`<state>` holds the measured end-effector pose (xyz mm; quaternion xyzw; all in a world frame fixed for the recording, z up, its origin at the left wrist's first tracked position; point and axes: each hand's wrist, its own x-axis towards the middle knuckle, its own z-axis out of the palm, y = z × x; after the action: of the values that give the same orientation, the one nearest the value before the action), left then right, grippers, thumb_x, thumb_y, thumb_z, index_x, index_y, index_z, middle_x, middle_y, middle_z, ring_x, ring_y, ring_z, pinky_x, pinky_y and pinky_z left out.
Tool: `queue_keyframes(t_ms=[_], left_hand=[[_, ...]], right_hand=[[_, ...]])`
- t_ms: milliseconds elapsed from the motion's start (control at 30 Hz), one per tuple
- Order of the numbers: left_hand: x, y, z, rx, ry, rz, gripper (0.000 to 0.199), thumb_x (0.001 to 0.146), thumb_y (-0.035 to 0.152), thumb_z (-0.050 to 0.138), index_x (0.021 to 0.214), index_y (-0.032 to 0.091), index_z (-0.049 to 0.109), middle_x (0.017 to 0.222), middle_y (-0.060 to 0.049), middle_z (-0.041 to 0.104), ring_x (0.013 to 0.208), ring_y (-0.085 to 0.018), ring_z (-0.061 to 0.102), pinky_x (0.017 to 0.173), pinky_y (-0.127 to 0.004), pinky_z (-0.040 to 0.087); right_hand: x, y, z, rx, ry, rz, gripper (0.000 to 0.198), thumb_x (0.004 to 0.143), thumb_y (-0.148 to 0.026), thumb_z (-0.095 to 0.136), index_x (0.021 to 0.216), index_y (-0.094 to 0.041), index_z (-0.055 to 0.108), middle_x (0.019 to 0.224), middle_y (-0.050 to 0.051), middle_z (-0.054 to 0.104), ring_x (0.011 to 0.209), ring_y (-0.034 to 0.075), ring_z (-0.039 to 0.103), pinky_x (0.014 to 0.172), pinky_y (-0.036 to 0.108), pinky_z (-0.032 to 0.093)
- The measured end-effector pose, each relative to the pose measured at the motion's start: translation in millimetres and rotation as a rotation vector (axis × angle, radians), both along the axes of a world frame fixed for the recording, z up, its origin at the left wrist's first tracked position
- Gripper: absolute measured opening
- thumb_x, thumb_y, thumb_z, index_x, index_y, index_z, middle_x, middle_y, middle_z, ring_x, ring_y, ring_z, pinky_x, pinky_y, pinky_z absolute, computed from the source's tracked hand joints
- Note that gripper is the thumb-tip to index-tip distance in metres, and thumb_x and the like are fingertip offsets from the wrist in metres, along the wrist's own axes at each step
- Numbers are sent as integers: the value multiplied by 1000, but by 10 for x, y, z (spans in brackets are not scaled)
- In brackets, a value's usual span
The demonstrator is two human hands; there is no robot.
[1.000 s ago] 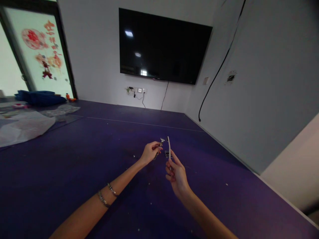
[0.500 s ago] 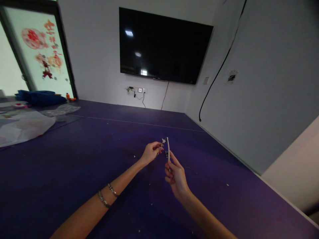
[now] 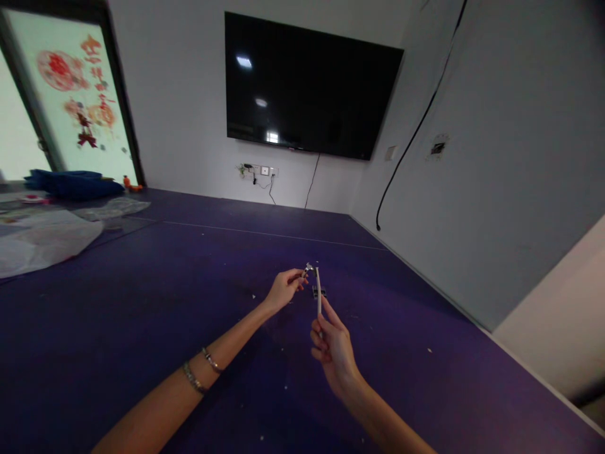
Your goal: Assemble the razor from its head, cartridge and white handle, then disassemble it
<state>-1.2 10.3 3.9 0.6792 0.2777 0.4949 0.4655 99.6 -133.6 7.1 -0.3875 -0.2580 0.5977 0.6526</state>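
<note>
My left hand [image 3: 283, 291] is closed, its fingertips pinching a small shiny metal piece [image 3: 309, 268] whose kind I cannot make out. My right hand [image 3: 334, 343] holds a thin, pale, slightly curved strip [image 3: 319, 293] upright between thumb and fingers. The strip's upper end is right beside the metal piece; whether they touch is unclear. Behind the strip shows a small dark object [image 3: 322, 292] with light marks, and I cannot tell if it is on the surface or attached to the strip.
Below both hands spreads a dark purple surface [image 3: 203, 271] with small pale specks. Clear and white plastic sheets [image 3: 57, 236] and a blue cloth [image 3: 73, 184] lie at the left. A television [image 3: 312, 85] and a hanging black cable [image 3: 410, 148] are on the walls.
The strip's upper end has come lower and closer to the metal piece, with my right hand slightly lower. My left hand keeps its pinch and has barely moved.
</note>
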Motion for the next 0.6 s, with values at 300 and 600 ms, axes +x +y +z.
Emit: queue_keyframes(t_ms=[300,600], left_hand=[[4,44,-13,-223,-98,0,18,79,25,49,89,12,59,69,-2,59,50,-8,50,48,-20,41],[-28,10,-13,-451,-305,-174,13,78,25,50,80,13,55,55,5,41,39,-5,36,37,-17,33]], right_hand=[[268,264,204,52,-181,47,37,75,-49,53,94,-18,58,51,-7,40,36,4,23,36,18,9],[1028,1025,155,124,-912,-280,49,74,-54,47,40,-19,42,35,-4,32,35,8,29,40,24,20]])
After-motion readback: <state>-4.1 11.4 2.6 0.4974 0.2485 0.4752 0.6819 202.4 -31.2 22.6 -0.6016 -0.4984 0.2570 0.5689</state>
